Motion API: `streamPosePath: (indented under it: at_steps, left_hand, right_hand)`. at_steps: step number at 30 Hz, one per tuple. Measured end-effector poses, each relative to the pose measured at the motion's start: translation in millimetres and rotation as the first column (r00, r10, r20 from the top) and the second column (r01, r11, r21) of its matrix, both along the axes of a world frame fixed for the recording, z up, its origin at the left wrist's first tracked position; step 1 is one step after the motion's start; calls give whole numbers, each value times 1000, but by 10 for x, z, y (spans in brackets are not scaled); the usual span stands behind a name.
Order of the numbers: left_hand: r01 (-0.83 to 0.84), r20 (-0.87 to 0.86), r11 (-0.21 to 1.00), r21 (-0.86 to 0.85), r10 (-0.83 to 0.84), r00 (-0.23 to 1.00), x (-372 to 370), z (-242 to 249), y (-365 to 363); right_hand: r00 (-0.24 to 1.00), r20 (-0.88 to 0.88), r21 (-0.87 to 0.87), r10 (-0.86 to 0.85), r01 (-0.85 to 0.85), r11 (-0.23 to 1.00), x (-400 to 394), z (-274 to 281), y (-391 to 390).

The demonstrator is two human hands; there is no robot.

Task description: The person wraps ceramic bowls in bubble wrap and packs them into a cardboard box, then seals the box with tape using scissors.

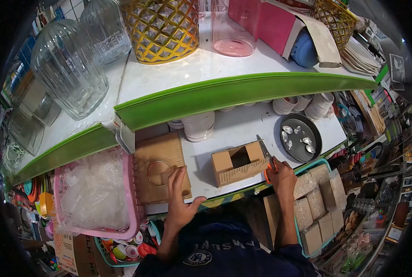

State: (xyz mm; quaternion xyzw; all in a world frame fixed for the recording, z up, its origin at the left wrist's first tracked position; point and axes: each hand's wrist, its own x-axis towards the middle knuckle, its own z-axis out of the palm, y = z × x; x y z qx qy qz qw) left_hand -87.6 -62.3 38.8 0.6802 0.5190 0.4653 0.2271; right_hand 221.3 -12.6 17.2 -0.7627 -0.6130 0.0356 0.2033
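Observation:
My right hand (282, 176) is closed around the orange handles of a pair of scissors (263, 147), whose blades point away from me over the white shelf. Just left of the scissors stands a small brown cardboard box (244, 171) with an opening in its top and a ragged corrugated edge at the front. My left hand (182, 203) is raised with fingers apart and holds nothing. Beyond its fingertips a flat piece of cardboard (169, 147) lies on the shelf, with a thin ring like a roll of clear tape (149, 171) on it.
A dark round pan (303, 124) with several foil-wrapped pieces sits at the right. Behind are stacked white bowls (199, 125). A pink basket (133, 198) of bubble wrap is left; a teal basket (324, 162) of wrapped blocks is right. Above, a green-edged shelf (243, 94) bears glassware.

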Motion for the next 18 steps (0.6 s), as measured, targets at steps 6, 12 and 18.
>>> streamPosePath:
  at_steps: [6,12,18]
  left_hand:
    - [74,165,997,20,-76,983,149,-84,60]
    - [81,178,996,48,-88,980,232,13,72]
    - [90,122,992,88,-101,987,282,146,45]
  right_hand:
    - [1000,-13,34,18,-17,999,-52,-50,-24]
    - [995,92,60,46,-51,997,-65,-74,-52]
    - [997,-72,125,-5,14,992,-180,335,-189]
